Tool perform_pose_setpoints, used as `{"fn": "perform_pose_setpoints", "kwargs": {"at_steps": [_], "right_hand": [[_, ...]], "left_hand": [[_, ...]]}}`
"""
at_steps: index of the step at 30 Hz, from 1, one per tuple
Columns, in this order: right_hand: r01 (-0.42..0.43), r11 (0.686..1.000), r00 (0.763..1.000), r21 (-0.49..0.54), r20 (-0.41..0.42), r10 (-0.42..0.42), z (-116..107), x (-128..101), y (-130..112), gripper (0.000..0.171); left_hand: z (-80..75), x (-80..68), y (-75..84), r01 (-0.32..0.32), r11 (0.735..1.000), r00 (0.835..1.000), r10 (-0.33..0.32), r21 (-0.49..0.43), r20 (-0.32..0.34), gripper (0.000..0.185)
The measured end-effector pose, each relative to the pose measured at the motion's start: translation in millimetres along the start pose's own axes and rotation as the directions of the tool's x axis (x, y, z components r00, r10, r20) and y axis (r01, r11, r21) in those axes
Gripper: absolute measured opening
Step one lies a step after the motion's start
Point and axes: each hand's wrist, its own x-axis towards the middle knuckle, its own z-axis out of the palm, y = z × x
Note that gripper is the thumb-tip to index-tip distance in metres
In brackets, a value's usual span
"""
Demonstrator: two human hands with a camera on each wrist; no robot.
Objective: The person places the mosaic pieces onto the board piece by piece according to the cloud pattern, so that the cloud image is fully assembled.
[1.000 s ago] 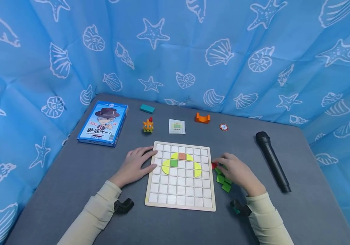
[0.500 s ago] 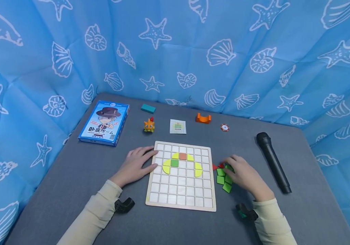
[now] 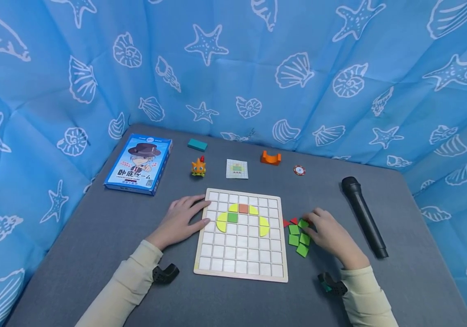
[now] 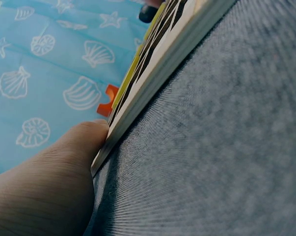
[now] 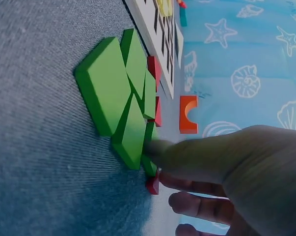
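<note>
Fingertips (image 5: 155, 147) of my right hand (image 3: 331, 236) now rest, loosely bent, on the green squares (image 3: 299, 236) by the grid board's (image 3: 241, 272) right edge; a second ago they pinched a red piece (image 3: 286, 223), which now lies released beside it. Left hand (image 3: 180, 220) unchanged, flat, steadying the board's left edge. Green comes next, I judge.

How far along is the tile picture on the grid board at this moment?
Early. The grid board holds a few yellow curved tiles, one orange tile and one green tile; most cells are bare. The left hand steadies the board's edge. The right hand touches the loose green tiles beside it, all unplaced.
</note>
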Motion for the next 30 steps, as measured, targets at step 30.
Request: {"fn": "perform_pose_setpoints", "kwargs": {"at_steps": [30], "right_hand": [[0.035, 0.994, 0.997, 0.107, -0.078, -0.027, -1.7, 7.2, -12.9, 0.027]], "left_hand": [[4.6, 0.8, -4.2, -0.002, 1.0, 1.0, 0.002, 0.023, -0.012, 0.06]]}}
